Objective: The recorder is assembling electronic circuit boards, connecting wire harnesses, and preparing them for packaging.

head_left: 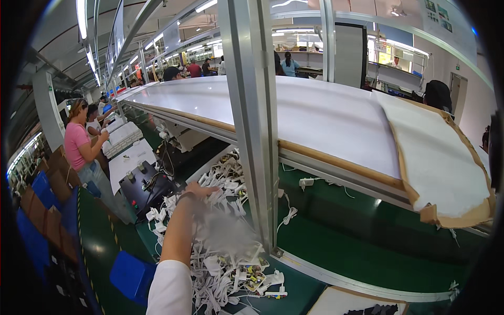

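Note:
My left arm, in a white sleeve, stretches forward over a large heap of white power adapters with cables (212, 281). At the far part of the heap is my left hand (199, 190), its fingers reaching out over the white cables. It looks open, with nothing clearly in it. A pale, smeared patch covers the heap just right of my forearm, and what lies there cannot be made out. Toward the near end, several circuit boards with yellow parts (252, 275) show among the cables. My right hand is out of view.
A metal post (249, 121) rises right beside the heap. A long white-topped shelf (336, 118) runs above the green bench, with cardboard (430, 216) at its right end. Left stand a black test box (144, 186), a blue bin (131, 275) and a co-worker in pink (79, 139).

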### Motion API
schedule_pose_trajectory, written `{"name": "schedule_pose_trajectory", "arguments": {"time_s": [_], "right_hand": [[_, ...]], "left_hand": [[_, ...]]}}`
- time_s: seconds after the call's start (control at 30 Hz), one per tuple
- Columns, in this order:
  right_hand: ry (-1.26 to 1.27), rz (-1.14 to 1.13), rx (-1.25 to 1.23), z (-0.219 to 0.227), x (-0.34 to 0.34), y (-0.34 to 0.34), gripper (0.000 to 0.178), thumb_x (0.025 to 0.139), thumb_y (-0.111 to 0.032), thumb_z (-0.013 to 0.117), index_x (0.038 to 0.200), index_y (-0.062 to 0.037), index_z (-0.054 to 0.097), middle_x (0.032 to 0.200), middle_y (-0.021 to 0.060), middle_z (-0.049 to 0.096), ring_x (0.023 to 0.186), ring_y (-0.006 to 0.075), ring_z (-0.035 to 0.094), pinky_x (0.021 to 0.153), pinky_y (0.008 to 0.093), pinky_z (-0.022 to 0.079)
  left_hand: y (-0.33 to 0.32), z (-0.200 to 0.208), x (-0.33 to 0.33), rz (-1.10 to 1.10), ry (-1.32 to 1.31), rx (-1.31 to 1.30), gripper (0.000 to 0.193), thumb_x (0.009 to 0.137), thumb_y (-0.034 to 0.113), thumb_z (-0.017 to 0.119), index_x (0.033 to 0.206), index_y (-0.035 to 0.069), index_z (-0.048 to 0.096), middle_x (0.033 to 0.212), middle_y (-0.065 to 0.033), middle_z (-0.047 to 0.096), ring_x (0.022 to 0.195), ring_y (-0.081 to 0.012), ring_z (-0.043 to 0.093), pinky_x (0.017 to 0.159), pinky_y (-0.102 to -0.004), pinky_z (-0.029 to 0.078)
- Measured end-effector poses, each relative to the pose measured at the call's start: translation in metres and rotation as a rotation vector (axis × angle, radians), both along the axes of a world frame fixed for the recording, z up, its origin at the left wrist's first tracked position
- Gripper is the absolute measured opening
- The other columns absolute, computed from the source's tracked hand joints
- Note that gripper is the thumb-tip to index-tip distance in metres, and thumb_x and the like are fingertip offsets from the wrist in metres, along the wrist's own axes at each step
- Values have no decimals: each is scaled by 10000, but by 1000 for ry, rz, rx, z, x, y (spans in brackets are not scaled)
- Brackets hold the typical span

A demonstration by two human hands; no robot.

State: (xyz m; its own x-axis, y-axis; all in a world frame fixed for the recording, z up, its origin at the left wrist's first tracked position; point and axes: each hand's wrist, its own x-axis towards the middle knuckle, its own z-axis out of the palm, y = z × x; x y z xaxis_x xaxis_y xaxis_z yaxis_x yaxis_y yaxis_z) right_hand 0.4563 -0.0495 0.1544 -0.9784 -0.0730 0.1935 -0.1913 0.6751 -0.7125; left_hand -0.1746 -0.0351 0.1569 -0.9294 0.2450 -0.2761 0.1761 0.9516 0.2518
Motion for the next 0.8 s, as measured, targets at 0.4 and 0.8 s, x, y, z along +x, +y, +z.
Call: {"name": "schedule_pose_trajectory", "arguments": {"time_s": [0.4, 0.8], "right_hand": [[-181, 72, -69, 29, -5, 12, 230, 845, -219, 651, 960, -20, 656, 987, 152, 634, 985, 334, 605, 896, 450, 501], [-96, 19, 8, 20, -2, 4, 295, 886, -204, 653, 1061, 32, 673, 1082, 193, 670, 1053, 360, 619, 974, 462, 498]], "left_hand": [[35, 17, 36, -236, -270, -140, 1601, 462, 973, 739, 1587, -80, 306, 1599, -294, 403, 1487, -406, 422, 1200, -475, 380], [49, -8, 37, -103, -157, -220, 1782, 381, 910, 844, 1648, -53, 41, 1697, -315, 161, 1568, -420, 255, 1248, -528, 292]]}}
